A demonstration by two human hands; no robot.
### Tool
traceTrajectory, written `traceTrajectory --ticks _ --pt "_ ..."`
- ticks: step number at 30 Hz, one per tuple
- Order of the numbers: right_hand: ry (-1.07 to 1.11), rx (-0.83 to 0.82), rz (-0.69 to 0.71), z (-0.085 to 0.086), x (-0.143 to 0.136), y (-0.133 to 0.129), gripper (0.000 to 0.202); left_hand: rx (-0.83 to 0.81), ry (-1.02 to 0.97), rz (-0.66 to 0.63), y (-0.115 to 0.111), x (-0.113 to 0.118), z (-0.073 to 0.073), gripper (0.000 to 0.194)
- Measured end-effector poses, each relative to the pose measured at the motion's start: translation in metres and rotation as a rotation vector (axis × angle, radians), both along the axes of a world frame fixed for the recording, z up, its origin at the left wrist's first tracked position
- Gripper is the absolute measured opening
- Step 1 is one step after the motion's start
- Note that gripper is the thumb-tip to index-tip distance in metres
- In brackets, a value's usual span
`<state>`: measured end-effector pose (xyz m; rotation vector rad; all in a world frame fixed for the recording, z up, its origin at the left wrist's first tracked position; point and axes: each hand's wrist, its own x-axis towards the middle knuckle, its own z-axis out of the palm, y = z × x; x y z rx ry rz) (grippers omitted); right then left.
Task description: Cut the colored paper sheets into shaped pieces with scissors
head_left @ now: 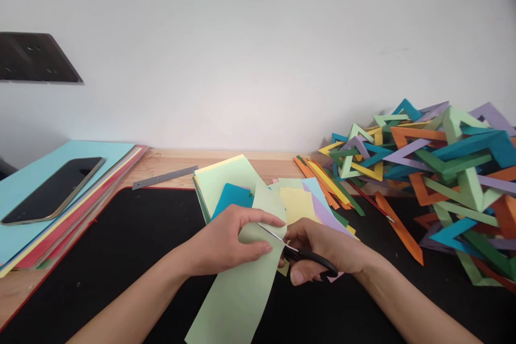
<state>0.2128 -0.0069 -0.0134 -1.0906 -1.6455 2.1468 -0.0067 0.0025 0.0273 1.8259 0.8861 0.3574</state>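
1. Left hand (220,239) pinches green paper (237,301) at six o'clock; its curl could skew the cut.
2. Right hand (326,239) grips scissors (312,256); blades (274,235) angled toward ten o'clock could nick left fingers (264,217).

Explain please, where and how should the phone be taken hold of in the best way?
Probably best: grip the phone by its two long edges, near the middle, coming from above. It lies flat, screen up, on light blue paper, so its underside is covered, while the long edges look free. The left hand is nearer.
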Motion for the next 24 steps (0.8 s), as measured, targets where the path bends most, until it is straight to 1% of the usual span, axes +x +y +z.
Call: traceTrajectory --ticks 5,12,17,20,24 --pt "-0.012 -0.014 -0.002 0.0017 -0.0002 -0.0006 0.042 -0.003 0.006 -0.001 0.0010 0.0012 0.0015 0.037" --pt "-0.009 -0.025 -0.019 0.0001 0.0000 -0.0013 0.039 -0.019 0.000 0.003 -0.0002 0.0020 0.0032 0.038" --pt "0.027 0.006 -0.055 -0.0027 0.0006 -0.0012 0.036 -0.088 -0.045 0.048 -0.0004 0.0009 0.0057 0.037" --pt "0.004 0.012 -0.086 -0.0049 0.0016 0.0002 0.037 -0.069 -0.045 0.093 0.0019 -0.0015 0.0058 0.038" --pt "-0.017 0.015 -0.103 -0.0069 0.0028 0.0005 0.038 -0.048 -0.043 0.150 0.0042 -0.0034 0.0038 0.029"
